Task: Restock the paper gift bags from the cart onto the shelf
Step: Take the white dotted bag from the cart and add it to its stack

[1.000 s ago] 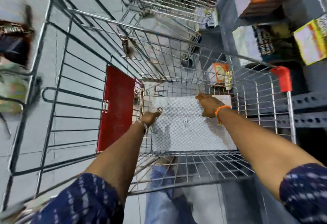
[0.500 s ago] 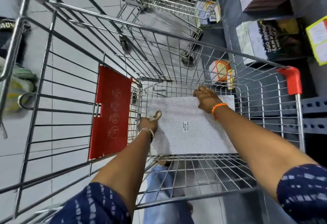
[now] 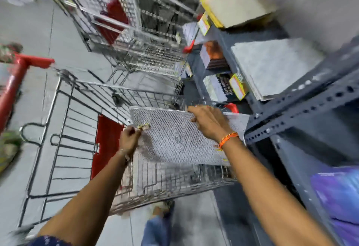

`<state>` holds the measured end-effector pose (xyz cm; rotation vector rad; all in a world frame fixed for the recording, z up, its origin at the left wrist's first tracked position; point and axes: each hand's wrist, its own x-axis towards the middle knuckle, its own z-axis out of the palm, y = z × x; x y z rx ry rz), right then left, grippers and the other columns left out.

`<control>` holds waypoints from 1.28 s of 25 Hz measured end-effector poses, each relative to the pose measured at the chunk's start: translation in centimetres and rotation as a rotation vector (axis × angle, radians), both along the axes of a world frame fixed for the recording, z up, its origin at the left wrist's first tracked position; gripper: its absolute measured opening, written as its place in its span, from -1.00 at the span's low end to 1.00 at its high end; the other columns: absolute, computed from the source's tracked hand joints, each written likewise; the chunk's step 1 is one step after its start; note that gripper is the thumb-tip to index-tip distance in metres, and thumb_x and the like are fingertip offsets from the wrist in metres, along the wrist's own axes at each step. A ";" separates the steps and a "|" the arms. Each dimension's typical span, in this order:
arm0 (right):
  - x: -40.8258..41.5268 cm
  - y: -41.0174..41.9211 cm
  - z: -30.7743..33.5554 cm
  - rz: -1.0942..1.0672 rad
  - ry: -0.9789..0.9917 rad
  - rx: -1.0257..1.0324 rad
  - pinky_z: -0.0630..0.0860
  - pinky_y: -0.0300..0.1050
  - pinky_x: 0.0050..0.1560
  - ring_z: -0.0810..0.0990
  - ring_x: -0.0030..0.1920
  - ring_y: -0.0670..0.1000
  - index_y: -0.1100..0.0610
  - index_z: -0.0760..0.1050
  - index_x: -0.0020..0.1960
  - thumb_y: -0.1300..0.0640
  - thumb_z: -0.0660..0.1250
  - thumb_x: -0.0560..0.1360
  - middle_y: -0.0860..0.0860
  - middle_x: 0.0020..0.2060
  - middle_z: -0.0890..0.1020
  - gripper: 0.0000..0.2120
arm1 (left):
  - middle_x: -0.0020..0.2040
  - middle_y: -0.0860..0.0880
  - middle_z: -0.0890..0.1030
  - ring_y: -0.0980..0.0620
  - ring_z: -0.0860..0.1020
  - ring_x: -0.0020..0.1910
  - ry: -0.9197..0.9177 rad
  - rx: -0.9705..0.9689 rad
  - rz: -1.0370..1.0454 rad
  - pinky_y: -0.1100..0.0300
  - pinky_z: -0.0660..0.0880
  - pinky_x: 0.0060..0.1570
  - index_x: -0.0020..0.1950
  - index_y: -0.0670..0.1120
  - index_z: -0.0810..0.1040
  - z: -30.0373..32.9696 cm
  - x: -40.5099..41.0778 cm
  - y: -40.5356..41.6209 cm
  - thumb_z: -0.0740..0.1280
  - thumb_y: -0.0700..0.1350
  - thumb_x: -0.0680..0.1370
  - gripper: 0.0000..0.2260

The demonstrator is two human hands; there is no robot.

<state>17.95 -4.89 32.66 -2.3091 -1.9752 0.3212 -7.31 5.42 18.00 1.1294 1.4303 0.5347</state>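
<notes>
Seven items, ordered from largest to smallest.

1. Shelf (image 3: 303, 107): grey perforated-steel racking filling the 1 to 5 o'clock sector of the view. It carries a flat white dotted stack (image 3: 272, 67) at 2 o'clock, a cream and yellow pack (image 3: 237, 6) at 1 o'clock, and purple goods (image 3: 342, 193) at 4 o'clock (all blurred).
2. Cart (image 3: 64, 135): wire basket below centre, running from 9 o'clock to 6 o'clock, with a red flap (image 3: 105, 144) on its inner wall and a red handle (image 3: 13, 82) at 9 o'clock.
3. Second cart (image 3: 134, 38): wire trolley at 11 to 12 o'clock, just beyond the first and beside the racking.
4. Paper gift bag (image 3: 174, 137): flat, white with fine dots, held level above the basket at picture centre, its 3 o'clock edge touching or overlapping the front rail of the racking (which of the two cannot be told).
5. Right hand (image 3: 209, 121): fingers curled over the bag's far edge at its 1 o'clock corner, palm on the upper face, gripping it.
6. Left hand (image 3: 129, 140): closed into a pinch on the bag's cord handle (image 3: 143, 127) at the bag's 9 o'clock edge.
7. Orange wristband (image 3: 228, 139): worn on the right wrist, lying over the bag.
</notes>
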 end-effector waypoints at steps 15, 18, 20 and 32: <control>-1.3 -29.3 39.8 -0.751 -0.246 0.913 0.61 0.05 0.02 0.69 0.04 0.06 -0.22 0.48 0.20 -0.01 0.37 0.44 -0.14 -0.02 0.73 -0.66 | -0.29 0.03 0.70 0.15 0.65 -0.35 -1.033 0.181 -0.618 0.30 0.57 -0.31 -0.21 -0.08 0.70 42.0 16.7 -8.3 0.37 -0.17 0.46 -0.88; -2.3 -37.2 42.6 -0.878 -0.204 1.050 0.54 -0.37 0.06 0.64 0.02 -0.33 -0.27 0.61 0.04 0.06 0.46 0.43 -0.41 -0.09 0.68 -0.73 | -0.11 0.02 0.73 0.13 0.69 -0.21 -1.215 0.128 -0.758 0.26 0.61 -0.15 -0.02 -0.07 0.66 47.6 21.3 -14.6 0.34 -0.22 0.36 -0.77; -3.4 -41.6 43.7 -0.968 -0.159 1.136 0.46 -0.57 -0.08 0.62 -0.08 -0.43 -0.30 0.59 -0.07 0.27 0.51 0.39 -0.50 -0.19 0.64 -0.56 | 0.02 0.00 0.74 0.10 0.72 -0.10 -1.274 0.025 -0.858 0.21 0.63 -0.06 0.12 -0.08 0.66 50.0 23.4 -19.4 0.42 -0.15 0.34 -0.65; -9.3 -76.4 43.8 -1.623 -0.205 1.501 0.65 0.23 0.02 0.75 -0.12 0.16 0.00 0.73 -0.13 0.24 0.53 0.39 0.08 -0.21 0.77 -0.85 | 0.15 -0.05 0.71 -0.03 0.67 0.09 -0.971 0.074 -1.769 -0.08 0.56 0.16 0.28 -0.04 0.55 54.2 26.0 -57.9 0.33 -0.30 0.53 -0.65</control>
